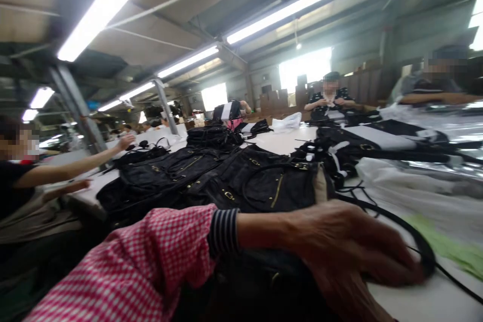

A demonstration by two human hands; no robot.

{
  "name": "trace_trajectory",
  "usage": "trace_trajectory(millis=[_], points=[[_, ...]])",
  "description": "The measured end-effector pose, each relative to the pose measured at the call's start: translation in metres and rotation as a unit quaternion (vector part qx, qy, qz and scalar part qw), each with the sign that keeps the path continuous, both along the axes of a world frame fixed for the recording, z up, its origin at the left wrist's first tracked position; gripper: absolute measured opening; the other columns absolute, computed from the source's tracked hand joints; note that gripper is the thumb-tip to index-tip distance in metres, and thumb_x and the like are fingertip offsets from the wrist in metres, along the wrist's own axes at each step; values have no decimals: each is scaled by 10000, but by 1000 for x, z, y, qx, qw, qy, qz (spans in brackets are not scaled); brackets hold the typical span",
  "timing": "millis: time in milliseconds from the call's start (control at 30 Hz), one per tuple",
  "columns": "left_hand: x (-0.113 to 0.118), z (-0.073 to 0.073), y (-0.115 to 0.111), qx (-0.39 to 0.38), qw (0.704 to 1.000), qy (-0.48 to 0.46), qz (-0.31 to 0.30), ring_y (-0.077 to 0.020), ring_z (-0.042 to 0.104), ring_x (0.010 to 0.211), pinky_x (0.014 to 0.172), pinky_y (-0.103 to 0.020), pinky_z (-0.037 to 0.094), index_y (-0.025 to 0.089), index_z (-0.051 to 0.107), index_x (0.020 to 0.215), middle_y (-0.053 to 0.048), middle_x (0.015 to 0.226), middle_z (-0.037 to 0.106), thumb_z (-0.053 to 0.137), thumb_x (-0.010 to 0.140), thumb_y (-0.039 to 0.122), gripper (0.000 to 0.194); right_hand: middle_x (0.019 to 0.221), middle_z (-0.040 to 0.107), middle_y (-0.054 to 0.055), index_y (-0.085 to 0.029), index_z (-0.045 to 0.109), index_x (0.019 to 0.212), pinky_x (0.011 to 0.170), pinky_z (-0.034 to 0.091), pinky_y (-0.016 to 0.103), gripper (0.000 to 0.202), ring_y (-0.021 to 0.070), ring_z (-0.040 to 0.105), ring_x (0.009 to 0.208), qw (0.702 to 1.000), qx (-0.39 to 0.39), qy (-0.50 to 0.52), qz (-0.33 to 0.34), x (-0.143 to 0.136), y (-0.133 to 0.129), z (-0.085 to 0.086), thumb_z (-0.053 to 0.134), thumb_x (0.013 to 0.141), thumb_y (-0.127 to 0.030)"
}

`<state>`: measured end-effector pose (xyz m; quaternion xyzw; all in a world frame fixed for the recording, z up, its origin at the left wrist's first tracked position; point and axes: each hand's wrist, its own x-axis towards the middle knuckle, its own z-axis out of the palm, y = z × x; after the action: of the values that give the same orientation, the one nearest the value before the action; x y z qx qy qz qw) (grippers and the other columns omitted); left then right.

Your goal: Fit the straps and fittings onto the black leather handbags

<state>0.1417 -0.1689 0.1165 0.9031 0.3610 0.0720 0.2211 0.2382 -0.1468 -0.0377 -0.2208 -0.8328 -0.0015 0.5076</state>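
My left hand (354, 241) reaches across from the lower left, in a pink-and-white checked sleeve with a striped cuff. Its fingers are bent over the end of a black bag handle (411, 229), a loop standing out to the right; the fingertips are blurred. The thumb side points down toward the bottom edge. Below the forearm lies a dark bag, mostly in shadow. Just beyond the arm are black handbags (279, 186) with brass-coloured buckles and zips, laid close together. My right hand is not visible.
A white table (400, 302) runs under the bags. Clear plastic wrapping (407, 186) and a light green sheet (445, 241) lie at right. Another black bag with a white band (381, 136) is behind. Co-workers sit left and across; one person's arm (75, 166) extends over the left side.
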Motion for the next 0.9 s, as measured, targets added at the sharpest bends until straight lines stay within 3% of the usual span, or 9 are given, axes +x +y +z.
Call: trace_trajectory(millis=[67,133,200,333,467,533,600,767,900], points=[[-19,-4,32,85,994,59,-22,-126,653,1005,885,-184,477,173,683,1107,-25,1097,721,555,995,209,173,1057,736,58,-200,735,1100,889,538,354,325,215,638,970,999,-21,-27,3,2,-5,4,440,1015,-307],[-40,-16,65,169,975,141,-19,-181,611,1084,901,-257,479,182,663,1101,-57,1149,688,534,1009,259,177,1081,724,51,-215,718,1108,961,496,386,269,232,611,1101,997,-62,-39,34,4,-9,8,476,992,-193],[-58,-30,91,197,962,185,-41,-191,577,1121,884,-276,469,222,628,1153,-49,1182,659,486,1033,311,206,1085,712,50,-224,697,1070,995,469,398,221,234,579,1167,990,-108,-8,90,7,-10,15,519,969,-143],[-78,-46,110,242,939,207,-129,-206,534,1108,870,-311,412,239,592,1167,-49,1156,633,498,1027,335,194,1037,697,31,-229,677,995,907,507,312,120,182,633,1024,960,-202,114,158,21,12,36,566,965,-194],[-78,-44,115,309,916,199,-161,-217,524,1023,834,-345,371,212,620,991,-62,1079,631,473,1036,365,216,976,700,33,-210,693,970,784,517,305,141,193,653,911,943,-289,165,15,31,69,40,562,958,-260],[-78,-42,122,308,915,187,-181,-197,545,980,836,-335,370,199,608,911,-52,1007,651,443,1051,350,264,997,694,40,-203,691,987,797,514,320,141,202,647,929,948,-300,102,-31,29,94,30,561,947,-240],[-81,-40,130,293,919,182,-190,-170,571,885,885,-323,371,195,598,864,-31,895,667,420,1060,327,296,1086,675,54,-204,681,1024,897,500,352,139,215,623,1023,965,-260,-5,-33,24,108,15,566,948,-217],[-114,-29,150,261,927,217,-159,-142,563,684,1117,-355,288,192,551,689,7,665,626,447,1038,303,381,1112,656,75,-191,649,1040,970,482,382,146,220,590,1067,970,-182,-153,-60,19,106,-2,509,1001,-202],[-162,-25,158,239,941,219,-100,-142,583,665,1081,-327,338,200,532,677,22,632,611,503,977,214,302,1134,659,73,-194,647,1048,982,488,387,139,220,593,1073,968,-181,-163,-67,22,104,-1,516,1002,-197]])
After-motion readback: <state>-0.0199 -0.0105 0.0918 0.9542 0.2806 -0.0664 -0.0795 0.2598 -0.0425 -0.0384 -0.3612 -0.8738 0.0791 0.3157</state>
